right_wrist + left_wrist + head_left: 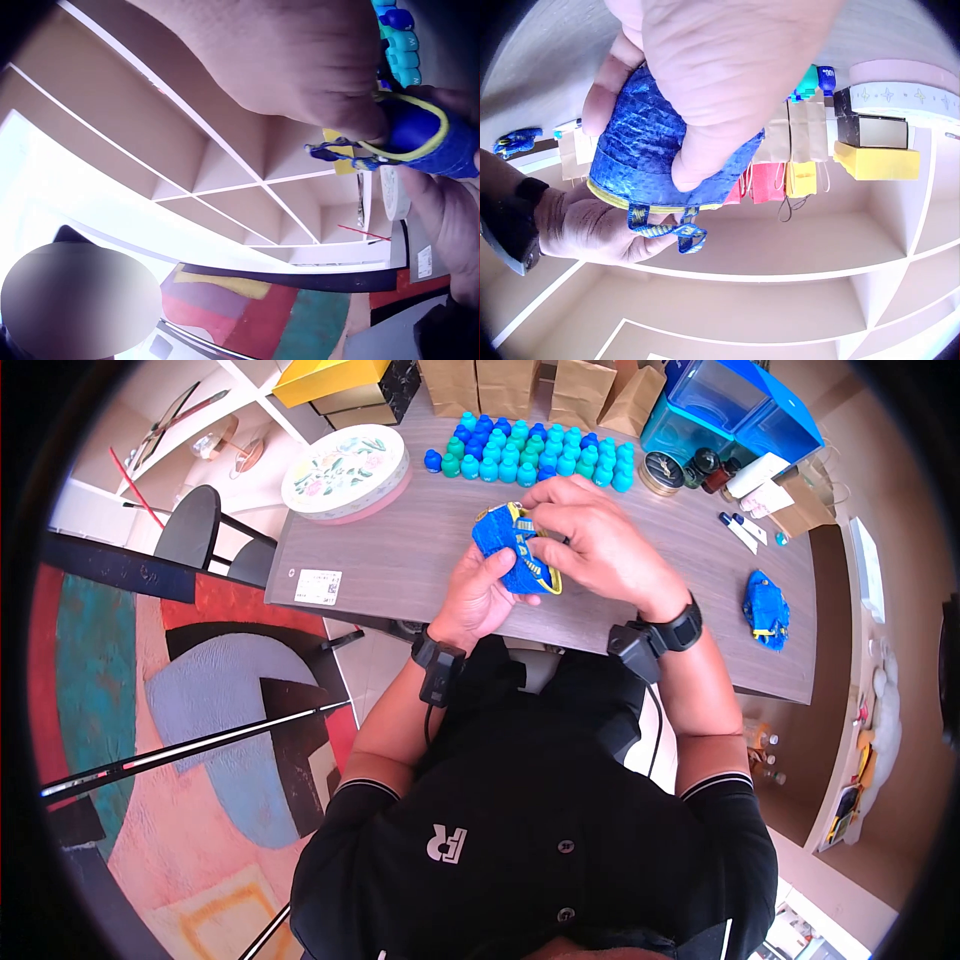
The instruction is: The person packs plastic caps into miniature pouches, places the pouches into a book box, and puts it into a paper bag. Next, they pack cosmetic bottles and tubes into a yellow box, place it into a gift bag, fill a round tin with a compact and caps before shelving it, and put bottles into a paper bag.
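A small blue pouch with yellow trim (522, 565) is held above the table's front part. The left hand (478, 592) grips it, thumb pressed on the blue side, as the left wrist view shows with the pouch (641, 142) and left hand (727, 82). Fingers of the right hand (600, 540) pinch the yellow-edged rim. In the right wrist view the pouch's mouth (412, 131) gapes, with fingertips of the right hand (300, 67) at its rim and a strap hanging loose. A second blue pouch (766, 610) lies on the table at the right.
Several rows of blue, teal and green small bottles (530, 455) stand at the back of the table (400, 560). An oval floral box (345, 472) is at the left, paper bags (505, 385) and blue bins (715, 410) behind. Small jars and white-labelled items (757, 475) lie back right.
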Demonstrator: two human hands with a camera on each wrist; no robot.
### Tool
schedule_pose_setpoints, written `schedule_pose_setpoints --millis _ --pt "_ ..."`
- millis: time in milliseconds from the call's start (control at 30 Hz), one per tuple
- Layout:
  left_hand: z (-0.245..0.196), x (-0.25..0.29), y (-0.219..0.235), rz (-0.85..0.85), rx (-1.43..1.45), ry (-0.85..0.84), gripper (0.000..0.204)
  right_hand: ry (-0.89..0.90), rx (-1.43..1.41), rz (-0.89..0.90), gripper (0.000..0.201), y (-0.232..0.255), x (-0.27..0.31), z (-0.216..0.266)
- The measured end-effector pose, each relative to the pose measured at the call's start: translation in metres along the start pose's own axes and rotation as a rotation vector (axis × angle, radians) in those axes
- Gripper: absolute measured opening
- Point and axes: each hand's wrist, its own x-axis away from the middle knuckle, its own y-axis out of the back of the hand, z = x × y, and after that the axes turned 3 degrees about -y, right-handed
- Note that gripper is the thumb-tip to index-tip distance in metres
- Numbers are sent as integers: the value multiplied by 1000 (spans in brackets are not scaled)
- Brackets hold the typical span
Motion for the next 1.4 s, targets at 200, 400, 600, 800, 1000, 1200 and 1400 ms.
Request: schedule_pose_setpoints --millis 200,400,600,800,1000,1200,1400 --pt "-4 1 -4 -39 72 -19 52 -130 -194 -343 18 -14 6 -4" --pt "-4 -1 -5 -3 94 -2 53 -107 -120 -297 37 -15 30 12" --pt "-1 0 -3 -36 87 -49 53 -177 96 -328 42 -34 37 23" --pt "1 0 1 -44 95 -68 53 -253 -8 -250 32 -39 38 22" --pt "-1 2 -7 -4 60 -89 50 -439 -594 -258 24 -46 50 14" --pt "-1 2 -4 6 55 -100 46 -400 -440 -267 21 -37 59 13" --pt "-3 3 -4 -118 -102 -196 27 -310 -273 -235 25 -34 61 12"
